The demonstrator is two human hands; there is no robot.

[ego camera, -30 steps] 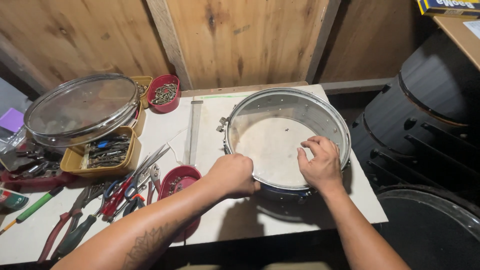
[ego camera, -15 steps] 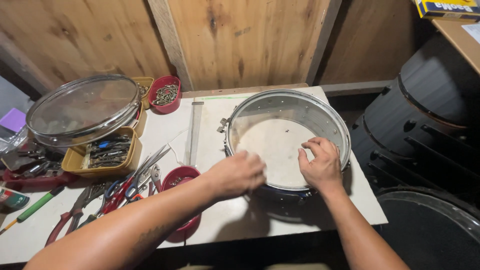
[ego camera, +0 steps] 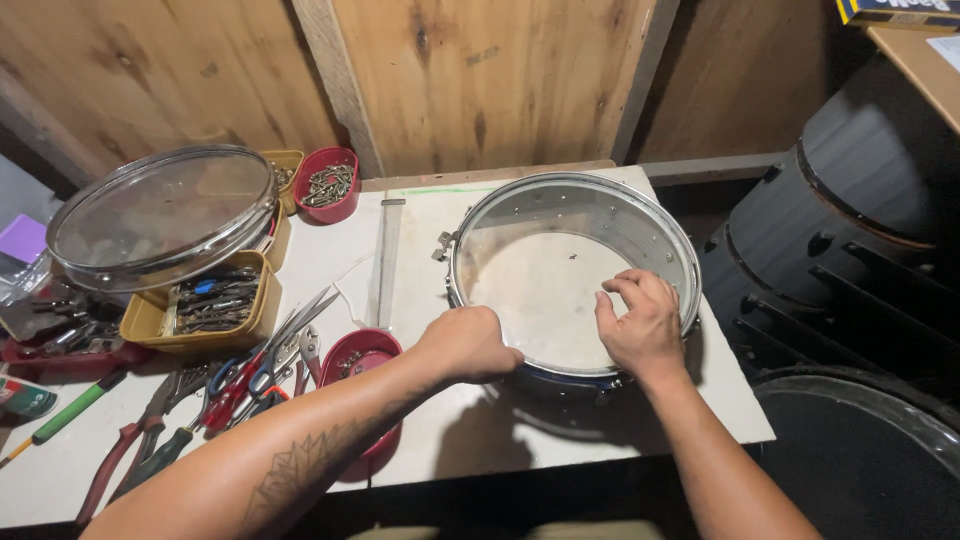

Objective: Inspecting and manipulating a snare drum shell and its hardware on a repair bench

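A metal snare drum shell point(ego camera: 655, 225) lies flat on the white table point(ego camera: 420, 215), its pale head facing up inside the rim. My left hand point(ego camera: 468, 345) is closed in a fist over the shell's near left rim; what it pinches is hidden. My right hand point(ego camera: 640, 325) rests inside the shell at the near right, fingers curled and touching the head close to the inner wall. A small dark speck point(ego camera: 573, 256) lies on the head near the middle.
A clear drum head in a metal hoop point(ego camera: 160, 215) leans on a yellow tray of bits point(ego camera: 205, 305) at the left. Two red bowls point(ego camera: 330, 185) point(ego camera: 360, 355) hold screws. Pliers and screwdrivers point(ego camera: 240, 385) lie near the front left. A steel ruler point(ego camera: 385, 260) lies beside the shell. Black drums point(ego camera: 860, 230) stand to the right.
My left hand has slid a little to the right along the near rim. My right hand stays in about the same place inside the shell.
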